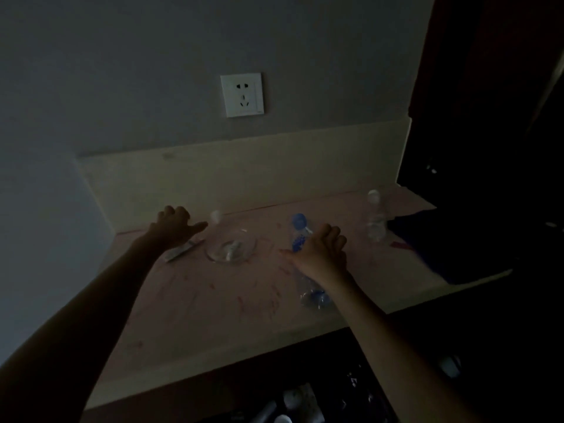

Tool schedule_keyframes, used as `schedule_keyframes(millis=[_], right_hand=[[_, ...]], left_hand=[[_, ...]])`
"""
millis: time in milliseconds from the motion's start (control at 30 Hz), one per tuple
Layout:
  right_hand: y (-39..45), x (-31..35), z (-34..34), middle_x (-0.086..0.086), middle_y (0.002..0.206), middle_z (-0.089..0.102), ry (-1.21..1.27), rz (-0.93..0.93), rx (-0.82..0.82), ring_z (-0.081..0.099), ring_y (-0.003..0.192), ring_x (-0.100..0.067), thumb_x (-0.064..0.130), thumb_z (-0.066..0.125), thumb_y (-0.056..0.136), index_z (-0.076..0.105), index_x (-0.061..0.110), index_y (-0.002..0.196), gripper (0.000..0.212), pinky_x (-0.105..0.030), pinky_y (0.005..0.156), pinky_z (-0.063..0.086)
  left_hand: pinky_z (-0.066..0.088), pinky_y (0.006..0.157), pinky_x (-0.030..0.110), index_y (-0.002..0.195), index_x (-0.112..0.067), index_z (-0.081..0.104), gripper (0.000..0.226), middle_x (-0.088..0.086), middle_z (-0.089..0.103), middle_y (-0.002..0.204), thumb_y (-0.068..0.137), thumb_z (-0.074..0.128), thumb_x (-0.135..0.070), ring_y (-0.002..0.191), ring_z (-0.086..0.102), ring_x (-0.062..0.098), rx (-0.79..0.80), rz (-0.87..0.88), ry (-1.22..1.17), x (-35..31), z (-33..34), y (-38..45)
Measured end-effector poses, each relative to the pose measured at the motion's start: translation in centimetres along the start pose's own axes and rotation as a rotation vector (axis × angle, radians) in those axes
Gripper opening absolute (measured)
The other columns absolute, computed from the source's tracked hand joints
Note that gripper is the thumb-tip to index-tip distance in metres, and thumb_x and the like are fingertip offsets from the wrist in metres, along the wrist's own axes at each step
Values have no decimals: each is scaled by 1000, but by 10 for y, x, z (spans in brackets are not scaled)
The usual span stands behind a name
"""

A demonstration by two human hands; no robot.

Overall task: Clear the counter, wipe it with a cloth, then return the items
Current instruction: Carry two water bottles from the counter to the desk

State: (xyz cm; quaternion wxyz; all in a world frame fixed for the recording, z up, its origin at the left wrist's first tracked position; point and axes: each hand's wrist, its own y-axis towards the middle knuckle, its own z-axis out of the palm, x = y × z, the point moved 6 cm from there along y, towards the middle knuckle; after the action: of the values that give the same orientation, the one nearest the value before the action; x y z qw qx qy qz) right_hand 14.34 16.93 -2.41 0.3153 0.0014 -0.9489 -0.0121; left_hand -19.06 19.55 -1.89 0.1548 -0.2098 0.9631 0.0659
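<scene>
— Two hands are reaching over the pink bench (189, 306); what is each doing?
— The right hand (320, 251) is curling round a clear bottle (305, 282) with a blue cap, which is lying tilted, its long axis running from the near edge toward the wall, cap pointing away. The left hand (174, 227) is hovering with fingers loosely curled and thumb out, gripping nothing, above a small packet (180, 253).
— And between them?
— A glass bowl (231, 247) is sitting there; another bottle (376, 218) is standing upright far right.
</scene>
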Motion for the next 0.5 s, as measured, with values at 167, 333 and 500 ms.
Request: schedule_keyframes(millis=[167,333,500], right_hand=[[-2,-6,12,-16,141,35,-31,130,45,36,128,-32,60,69,75,28,6,138,92,-39,99,39],[-6,-3,8,-14,138,43,-10,133,-8,43,125,-32,51,71,79,33,7,136,81,-38,93,44],[-29,21,-12,-5,118,57,295,-74,-113,63,96,-16,56,74,70,47,16,120,70,-27,66,52]], left_hand=[[45,105,48,132,0,52,74,25,52,133,88,64,-58,127,48,40,-23,149,136,10,19,6],[47,99,45,128,2,57,77,27,58,128,85,66,-61,118,56,43,-53,170,98,15,12,3],[52,91,43,123,-2,60,67,19,65,116,85,69,-57,105,63,36,-241,119,-300,33,-33,-34]])
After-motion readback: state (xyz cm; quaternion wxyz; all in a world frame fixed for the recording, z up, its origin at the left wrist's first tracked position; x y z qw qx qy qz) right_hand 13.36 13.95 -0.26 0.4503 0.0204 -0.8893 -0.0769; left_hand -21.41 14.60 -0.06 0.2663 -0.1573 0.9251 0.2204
